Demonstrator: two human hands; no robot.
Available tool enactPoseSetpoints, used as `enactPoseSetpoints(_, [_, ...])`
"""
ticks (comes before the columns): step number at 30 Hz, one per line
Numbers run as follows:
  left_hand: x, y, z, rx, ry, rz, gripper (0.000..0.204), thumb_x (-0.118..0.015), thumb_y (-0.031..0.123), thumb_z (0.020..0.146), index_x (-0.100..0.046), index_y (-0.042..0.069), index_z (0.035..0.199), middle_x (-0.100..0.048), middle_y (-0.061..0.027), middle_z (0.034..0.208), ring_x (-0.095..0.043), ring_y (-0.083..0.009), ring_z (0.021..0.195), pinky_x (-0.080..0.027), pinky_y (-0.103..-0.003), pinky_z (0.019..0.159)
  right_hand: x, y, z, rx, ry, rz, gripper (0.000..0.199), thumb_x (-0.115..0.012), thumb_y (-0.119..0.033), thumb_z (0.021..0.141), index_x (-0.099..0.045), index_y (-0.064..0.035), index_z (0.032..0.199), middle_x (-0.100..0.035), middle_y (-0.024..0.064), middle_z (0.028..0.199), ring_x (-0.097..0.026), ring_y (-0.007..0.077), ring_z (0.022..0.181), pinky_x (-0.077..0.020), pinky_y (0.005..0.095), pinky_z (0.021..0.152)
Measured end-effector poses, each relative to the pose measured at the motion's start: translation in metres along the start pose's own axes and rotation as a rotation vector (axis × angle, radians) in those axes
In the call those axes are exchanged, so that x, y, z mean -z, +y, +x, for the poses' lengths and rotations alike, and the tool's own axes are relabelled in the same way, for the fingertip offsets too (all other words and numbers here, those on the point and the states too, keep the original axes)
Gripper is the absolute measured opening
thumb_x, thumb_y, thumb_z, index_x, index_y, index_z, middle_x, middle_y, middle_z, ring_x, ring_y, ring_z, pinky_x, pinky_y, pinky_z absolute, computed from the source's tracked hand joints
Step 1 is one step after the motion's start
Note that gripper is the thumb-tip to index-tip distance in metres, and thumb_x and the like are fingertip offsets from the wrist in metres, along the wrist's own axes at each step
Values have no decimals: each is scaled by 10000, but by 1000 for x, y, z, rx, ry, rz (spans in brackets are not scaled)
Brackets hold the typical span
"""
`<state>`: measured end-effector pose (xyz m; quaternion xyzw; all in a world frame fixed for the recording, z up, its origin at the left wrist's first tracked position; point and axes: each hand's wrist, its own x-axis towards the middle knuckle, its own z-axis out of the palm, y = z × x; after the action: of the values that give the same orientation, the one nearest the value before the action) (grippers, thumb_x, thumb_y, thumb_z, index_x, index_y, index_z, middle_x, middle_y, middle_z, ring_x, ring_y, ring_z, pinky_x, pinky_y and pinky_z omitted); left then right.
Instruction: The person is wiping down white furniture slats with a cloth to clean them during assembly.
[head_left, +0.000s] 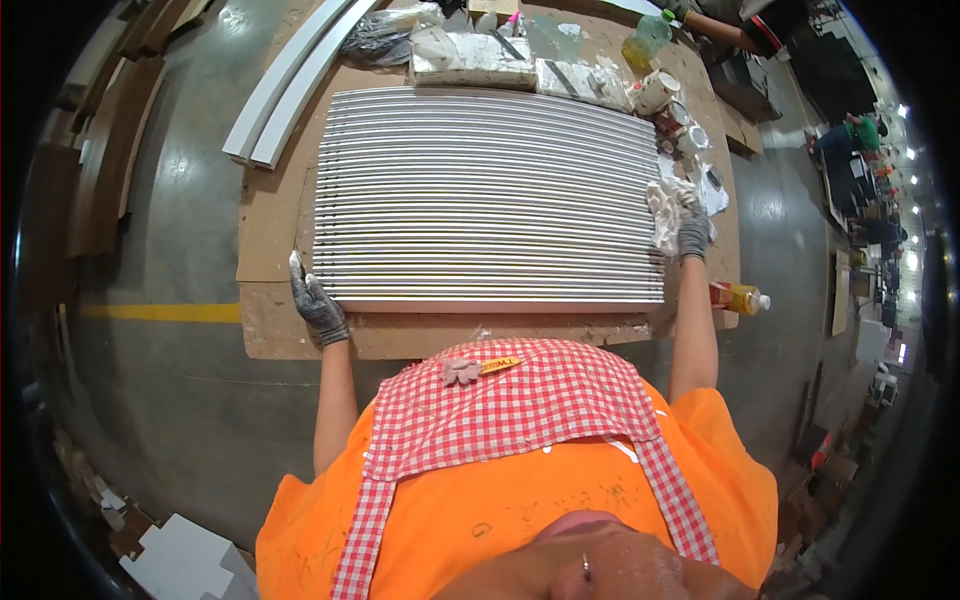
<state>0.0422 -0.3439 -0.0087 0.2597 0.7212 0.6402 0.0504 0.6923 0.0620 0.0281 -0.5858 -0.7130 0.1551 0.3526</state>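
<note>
A wide stack of narrow white strips (490, 200), laid side by side with dark gaps between them, lies across the worktable in front of me. My left hand (320, 310), in a grey glove with whitened fingertips, rests by the strips' near left corner. Its fingers are stretched out and hold nothing. At the right ends of the strips, my right hand (692, 232), gloved in grey too, is closed on a crumpled white rag (662, 218). The rag touches or nearly touches the strip ends; its contact is partly hidden.
White-smeared blocks (472, 62) stand behind the strips. Open cans (656, 92) and a green-tinted bottle (648, 40) are at the back right. A bottle of yellow liquid (738, 298) lies at the right edge. Two long white boards (300, 80) lie back left. Another person's arm (722, 32) reaches in.
</note>
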Motion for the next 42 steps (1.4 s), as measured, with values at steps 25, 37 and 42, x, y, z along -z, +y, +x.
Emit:
enactPoseSetpoints(25, [40,6,-5,-121,22,202,390,-396,233,998,-550,-54,1212,-571,-164,1256,-474,-295,1243,-341,-375,1046,-158,-231,-44,123,-194,-565,398,-501,-201,908,-537,-8,1254,-449,205,1364,-346,355,1308,-233,390,1119])
enactPoseSetpoints(37, [40,12,-7,-83,14,198,329,-402,160,982,-586,-35,1172,-600,-144,1211,-487,-272,1227,-333,-365,1051,-324,-469,-125,583,-510,-156,269,-513,-186,892,-597,-108,1135,-489,176,1306,-395,357,1266,-286,446,1079])
enactPoseSetpoints(42, [38,7,-4,-128,-21,221,387,-400,254,984,-591,-31,1164,-587,-174,1231,-481,-308,1239,-339,-378,1048,-389,-542,-130,714,-689,25,271,-533,-148,863,-606,-124,1123,-506,153,1274,-474,333,1172,-369,414,1012])
